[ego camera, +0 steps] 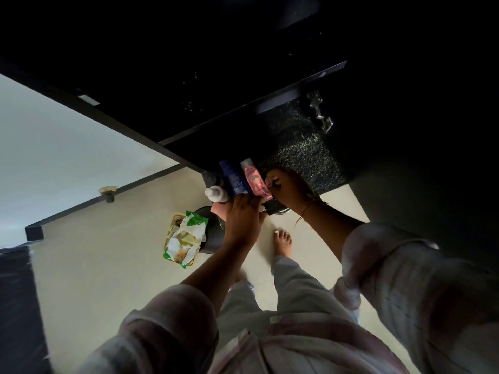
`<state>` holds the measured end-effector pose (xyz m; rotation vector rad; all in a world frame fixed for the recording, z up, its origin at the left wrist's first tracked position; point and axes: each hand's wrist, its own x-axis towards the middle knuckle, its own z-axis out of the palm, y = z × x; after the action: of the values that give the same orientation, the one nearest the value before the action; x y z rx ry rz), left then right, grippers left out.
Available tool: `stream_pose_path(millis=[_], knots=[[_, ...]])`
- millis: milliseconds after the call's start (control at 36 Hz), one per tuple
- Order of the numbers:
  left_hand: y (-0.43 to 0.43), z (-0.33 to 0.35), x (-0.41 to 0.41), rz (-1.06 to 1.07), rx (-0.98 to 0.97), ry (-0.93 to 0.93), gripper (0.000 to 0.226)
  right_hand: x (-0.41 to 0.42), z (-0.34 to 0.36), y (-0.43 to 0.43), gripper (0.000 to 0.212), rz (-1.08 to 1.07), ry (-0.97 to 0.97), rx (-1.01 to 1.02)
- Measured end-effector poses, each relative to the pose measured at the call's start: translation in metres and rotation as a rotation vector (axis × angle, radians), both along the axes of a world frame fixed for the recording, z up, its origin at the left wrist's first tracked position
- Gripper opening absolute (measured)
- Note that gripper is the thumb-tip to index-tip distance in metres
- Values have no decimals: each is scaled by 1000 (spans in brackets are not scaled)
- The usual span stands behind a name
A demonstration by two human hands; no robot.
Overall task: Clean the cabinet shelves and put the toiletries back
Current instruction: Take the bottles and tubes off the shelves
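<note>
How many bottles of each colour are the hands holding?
white bottle: 1
blue bottle: 1
pink bottle: 1
Total: 3 bottles
The dark shape behind the white bottle is too dim to count.

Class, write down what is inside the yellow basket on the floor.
A green-and-white wipes packet lies in the basket; only its rim shows. Anything under the packet is covered.
</note>
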<state>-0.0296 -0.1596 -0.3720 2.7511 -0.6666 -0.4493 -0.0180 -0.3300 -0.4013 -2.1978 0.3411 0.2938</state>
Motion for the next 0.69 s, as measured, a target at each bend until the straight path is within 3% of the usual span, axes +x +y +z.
stream_pose_path(millis=[195, 306, 445, 695], knots=[[5, 5, 0, -40, -7, -34, 45, -7, 11, 0, 16, 20, 19, -17], [8, 20, 1, -64, -63, -106, 47, -14, 20, -4, 37, 18, 8, -126], [7, 52, 6, -96, -92, -269, 40, -25, 55, -1, 52, -36, -126, -312], [8, 133, 29, -154, -210, -376, 51, -26, 157, 20, 60, -141, -403, -560]])
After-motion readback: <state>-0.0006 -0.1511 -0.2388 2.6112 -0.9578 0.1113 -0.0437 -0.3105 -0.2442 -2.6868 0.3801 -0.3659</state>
